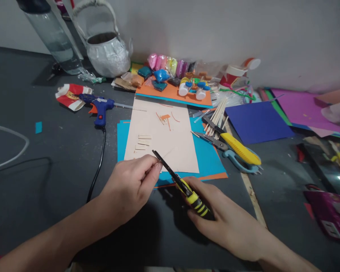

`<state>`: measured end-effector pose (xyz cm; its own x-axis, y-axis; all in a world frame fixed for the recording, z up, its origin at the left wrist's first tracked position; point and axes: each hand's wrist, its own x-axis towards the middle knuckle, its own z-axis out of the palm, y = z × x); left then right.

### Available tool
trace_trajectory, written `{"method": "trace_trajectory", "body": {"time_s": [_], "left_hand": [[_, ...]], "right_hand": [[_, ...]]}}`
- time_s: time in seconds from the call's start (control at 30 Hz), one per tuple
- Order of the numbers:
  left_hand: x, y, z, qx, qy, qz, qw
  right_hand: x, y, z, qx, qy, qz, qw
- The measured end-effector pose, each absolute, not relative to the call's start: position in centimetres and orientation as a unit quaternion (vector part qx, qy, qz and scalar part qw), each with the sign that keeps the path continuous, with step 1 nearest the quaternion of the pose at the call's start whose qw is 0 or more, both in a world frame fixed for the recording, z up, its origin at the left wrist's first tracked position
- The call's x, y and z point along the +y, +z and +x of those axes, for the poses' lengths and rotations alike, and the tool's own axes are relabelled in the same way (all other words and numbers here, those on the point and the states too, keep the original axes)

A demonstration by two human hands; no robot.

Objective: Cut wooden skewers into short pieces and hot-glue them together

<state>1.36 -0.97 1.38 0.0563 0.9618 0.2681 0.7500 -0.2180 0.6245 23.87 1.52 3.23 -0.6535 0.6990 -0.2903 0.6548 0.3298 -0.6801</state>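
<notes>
My left hand [136, 179] is closed in a pinch, thumb against forefinger, above the near edge of a pale paper sheet [178, 151]. A thin pale stick [170, 152] seems to stick out from beyond the fingertips, though the pinch itself is partly hidden. My right hand [218, 217] is wrapped round the yellow-and-black handles of black-bladed scissors [172, 173]. Their narrow blades point up and left, right beside the left fingertips. Short cut wooden sticks [143, 142] lie in small groups on the sheet. Further back on it are orange scraps [166, 118].
A blue glue gun [101, 107] lies left, its cord running toward me. At right are a yellow utility knife [240, 147], blue-handled scissors [238, 160], wooden sticks [217, 115] and blue paper [259, 121]. Behind stand clay packets [161, 75], a silvery kettle [106, 56] and a bottle [55, 37].
</notes>
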Motion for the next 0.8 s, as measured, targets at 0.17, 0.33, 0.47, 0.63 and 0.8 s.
{"method": "trace_trajectory", "body": {"time_s": [0.17, 0.33, 0.47, 0.63, 0.8], "left_hand": [[-0.95, 1.60, 1.30, 0.599, 0.331, 0.711, 0.165], [-1.10, 1.61, 1.30, 0.593, 0.339, 0.706, 0.189], [-1.05, 1.73, 1.32, 0.591, 0.340, 0.682, 0.264], [-0.96, 2.03, 1.28, 0.587, 0.346, 0.676, 0.280], [-1.01, 2.08, 1.25, 0.591, 0.343, 0.676, 0.275]], "right_hand": [[2.07, 3.86, 23.58, -0.791, 0.436, -0.428, 0.031], [2.14, 4.01, 23.71, -0.784, 0.448, -0.429, 0.037], [2.03, 3.93, 23.85, -0.778, 0.456, -0.430, 0.039], [2.13, 4.01, 23.93, -0.775, 0.463, -0.429, 0.032], [2.17, 3.99, 23.77, -0.782, 0.452, -0.428, 0.032]]}}
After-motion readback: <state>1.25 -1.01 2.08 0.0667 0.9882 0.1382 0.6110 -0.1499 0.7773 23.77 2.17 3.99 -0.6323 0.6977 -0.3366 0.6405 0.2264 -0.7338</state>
